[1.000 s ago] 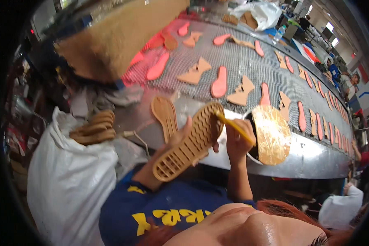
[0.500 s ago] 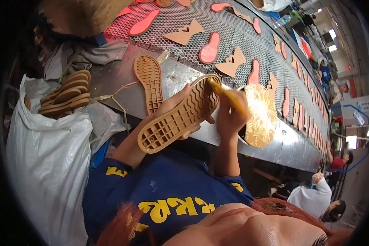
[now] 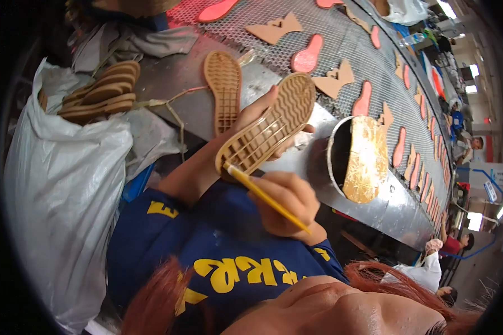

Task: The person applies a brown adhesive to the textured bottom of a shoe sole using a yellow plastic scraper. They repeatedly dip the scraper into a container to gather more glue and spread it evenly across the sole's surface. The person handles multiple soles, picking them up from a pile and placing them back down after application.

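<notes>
My left hand [image 3: 258,108] grips a tan shoe sole [image 3: 274,120] from behind and along its edge, with the ridged underside turned toward me and tilted. In my right hand [image 3: 289,202] is a brush with a yellow handle [image 3: 245,178], pinched by the fingers. Its tip touches the lower end of the held sole, at the gridded part. A second tan sole [image 3: 223,78] lies tread up on the metal ledge beyond my left wrist. Right of my hands stands a round pot [image 3: 331,153], partly covered by a shiny, gold-coloured, coated piece [image 3: 366,164].
Past the metal ledge [image 3: 179,72] runs a mesh belt [image 3: 274,53] carrying pink insoles [image 3: 307,54] and tan cut-outs [image 3: 335,79]. At left, a white sack [image 3: 72,184] holds stacked soles [image 3: 109,86], near grey cloth [image 3: 151,42]. Other people [image 3: 416,273] are at far right.
My right hand and the brush have moved from the sole's far end down to its near end. The view has shifted, showing more of the pot's opening.
</notes>
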`<state>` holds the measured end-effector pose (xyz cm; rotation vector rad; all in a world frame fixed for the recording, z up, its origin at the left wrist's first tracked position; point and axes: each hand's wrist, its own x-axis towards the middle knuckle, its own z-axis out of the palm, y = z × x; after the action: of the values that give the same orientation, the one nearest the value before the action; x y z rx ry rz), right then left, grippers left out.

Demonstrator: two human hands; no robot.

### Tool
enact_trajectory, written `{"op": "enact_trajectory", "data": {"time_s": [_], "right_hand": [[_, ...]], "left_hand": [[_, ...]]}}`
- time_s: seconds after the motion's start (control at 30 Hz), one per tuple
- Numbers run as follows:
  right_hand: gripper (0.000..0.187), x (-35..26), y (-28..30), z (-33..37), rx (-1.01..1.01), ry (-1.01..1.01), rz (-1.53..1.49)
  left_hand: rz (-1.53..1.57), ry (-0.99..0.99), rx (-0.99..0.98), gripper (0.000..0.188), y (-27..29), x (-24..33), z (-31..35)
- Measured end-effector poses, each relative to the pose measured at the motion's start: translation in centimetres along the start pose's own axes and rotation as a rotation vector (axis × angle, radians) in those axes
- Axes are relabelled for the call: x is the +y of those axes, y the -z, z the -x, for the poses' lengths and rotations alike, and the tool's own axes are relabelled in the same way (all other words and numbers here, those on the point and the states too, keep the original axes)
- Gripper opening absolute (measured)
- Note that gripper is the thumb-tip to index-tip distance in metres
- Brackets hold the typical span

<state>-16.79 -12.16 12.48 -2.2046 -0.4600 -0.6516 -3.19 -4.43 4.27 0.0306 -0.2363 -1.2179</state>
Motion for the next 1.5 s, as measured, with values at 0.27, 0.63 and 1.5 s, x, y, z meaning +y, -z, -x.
{"op": "enact_trajectory", "data": {"time_s": [0.27, 0.63, 1.5], "right_hand": [[0.005, 9.7, 2.0, 0.6, 0.7, -0.403, -0.059], [0.012, 6.7, 6.8, 4.8, 1.0, -0.489, -0.259], [0.021, 12.9, 8.5, 9.5, 0.547, -0.618, 0.573]], "left_hand": [[0.118, 0.001, -0.041, 0.07, 0.9, -0.5, -0.6], [-0.828, -0.603, 0.556, 0.05, -2.7, 9.7, -19.5], [-1.597, -0.428, 1.053, 0.102, 2.1, 2.9, 6.0]]}}
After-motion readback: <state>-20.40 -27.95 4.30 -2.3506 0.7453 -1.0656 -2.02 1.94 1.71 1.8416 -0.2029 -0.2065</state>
